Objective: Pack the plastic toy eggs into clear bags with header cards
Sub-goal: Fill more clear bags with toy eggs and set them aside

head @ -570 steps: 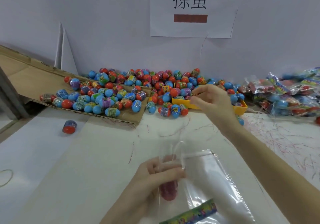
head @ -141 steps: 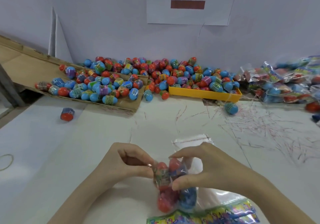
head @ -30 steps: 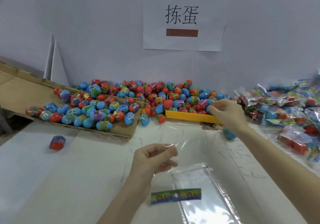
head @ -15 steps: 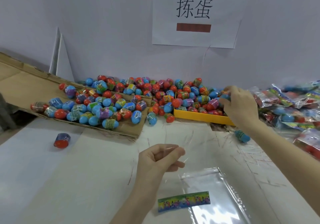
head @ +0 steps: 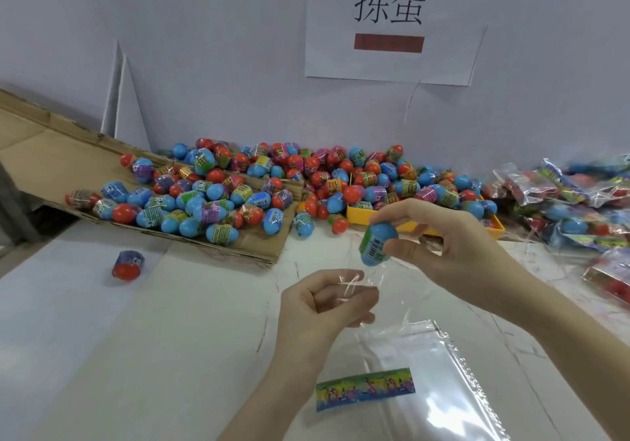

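Hands at work — our right hand [head: 443, 246] grips a blue egg [head: 376, 244] above the clear bag [head: 439, 372], whose mouth our left hand [head: 324, 307] pinches open — over the table [head: 136, 355].

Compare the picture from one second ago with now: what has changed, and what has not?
The right hand left the yellow tray and brought a blue egg in its grip above the clear bag. The left hand still pinches the bag's mouth open; the lone egg stays put.

Your view: bright, even, diffuse light, shadows soft and faint. Glare streaks on clear bag [head: 426, 369] film. Wide-angle bending at edges: wall and cardboard [head: 51, 147] lines curve. Packed bags [head: 576, 208] at right edge smeared, soft. Centre fairly sharp.
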`<state>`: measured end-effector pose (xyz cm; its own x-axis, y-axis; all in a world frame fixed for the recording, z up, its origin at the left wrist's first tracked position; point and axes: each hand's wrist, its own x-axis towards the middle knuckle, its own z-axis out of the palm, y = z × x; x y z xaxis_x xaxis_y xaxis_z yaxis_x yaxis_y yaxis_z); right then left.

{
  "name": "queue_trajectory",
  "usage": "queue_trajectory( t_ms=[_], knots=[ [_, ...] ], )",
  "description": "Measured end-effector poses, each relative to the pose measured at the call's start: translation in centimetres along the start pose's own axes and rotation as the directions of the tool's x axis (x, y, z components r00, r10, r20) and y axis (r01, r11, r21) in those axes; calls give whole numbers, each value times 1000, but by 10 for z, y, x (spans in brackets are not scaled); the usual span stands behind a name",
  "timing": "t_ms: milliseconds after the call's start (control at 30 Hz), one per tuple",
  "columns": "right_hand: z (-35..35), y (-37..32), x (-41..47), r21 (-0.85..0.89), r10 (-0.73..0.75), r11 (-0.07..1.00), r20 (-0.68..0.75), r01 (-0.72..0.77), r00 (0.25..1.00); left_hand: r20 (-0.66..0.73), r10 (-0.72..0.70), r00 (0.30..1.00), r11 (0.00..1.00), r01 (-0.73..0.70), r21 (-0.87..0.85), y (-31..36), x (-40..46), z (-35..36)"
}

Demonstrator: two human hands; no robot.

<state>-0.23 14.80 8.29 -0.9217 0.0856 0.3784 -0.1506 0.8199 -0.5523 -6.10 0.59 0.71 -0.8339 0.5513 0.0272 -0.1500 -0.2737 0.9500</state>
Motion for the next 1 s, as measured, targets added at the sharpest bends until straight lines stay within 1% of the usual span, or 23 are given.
queue_trajectory(
  t_ms=[67,133,200,233,267,333,400,433,467,500,533,600,633,667,700,733,767,867,900,933,1000],
  knots=[
    [0,-1,0,-27,-9,1000,12,9,1000,6,8,1000,1000,-8,1,0,-1,0],
    [0,0,0,11,9,1000,39,-9,999,16,18,1000,1000,-18,9,1,-2,0],
    [3,-1,-1,101,27,994,49,-32,998,15,21,1000,1000,-21,14,2,-2,1],
    [3,-1,-2,185,39,982,25,-43,999,11,21,1000,1000,-21,11,2,-1,1],
    [3,-2,-3,306,58,951,-25,-47,998,6,19,1000,1000,-19,6,3,-1,1],
    [-1,-1,-4,566,111,824,-153,-5,982,1,17,1000,1000,-17,6,3,-1,1],
    [-8,1,-5,711,124,699,-219,72,968,2,17,1000,1000,-17,16,3,-2,0],
    [-11,0,-5,737,115,670,-214,83,970,3,17,1000,1000,-17,21,2,-2,0],
    [-13,-2,-7,734,101,674,-198,79,975,4,17,1000,1000,-17,26,1,-1,0],
    [-13,-3,-8,693,88,718,-178,62,980,5,17,1000,999,-17,27,1,-1,0],
    [-12,-4,-9,606,79,795,-155,32,985,8,17,1000,1000,-18,26,1,-2,0],
    [-7,-8,-11,342,72,939,-87,-38,994,24,22,999,1000,-22,22,2,-3,0],
    [-4,-8,-11,194,66,980,-65,-52,996,37,27,999,999,-28,23,2,-3,0],
    [-2,-7,-11,45,38,998,-64,-36,997,53,32,998,999,-34,26,3,-3,0],
    [-2,-6,-10,-96,-1,995,-75,-6,997,68,38,997,999,-40,31,3,-3,0],
    [-2,-6,-9,-206,-29,978,-87,10,996,79,43,996,998,-46,36,4,-3,-1],
    [-2,-6,-7,-265,-28,964,-91,3,995,84,49,995,998,-52,38,4,-3,-1],
    [-4,-8,-3,-325,10,946,-24,-17,1000,79,59,995,998,-61,33,4,-3,-1],
    [-4,-8,-4,-305,7,952,7,-5,1000,84,62,995,997,-65,33,3,-3,-1],
    [-3,-8,-5,-245,6,970,36,3,999,89,63,994,997,-67,34,3,-4,-1],
    [-2,-8,-7,-53,14,999,86,-10,996,89,59,994,997,-63,37,3,-3,-1]
  ],
)
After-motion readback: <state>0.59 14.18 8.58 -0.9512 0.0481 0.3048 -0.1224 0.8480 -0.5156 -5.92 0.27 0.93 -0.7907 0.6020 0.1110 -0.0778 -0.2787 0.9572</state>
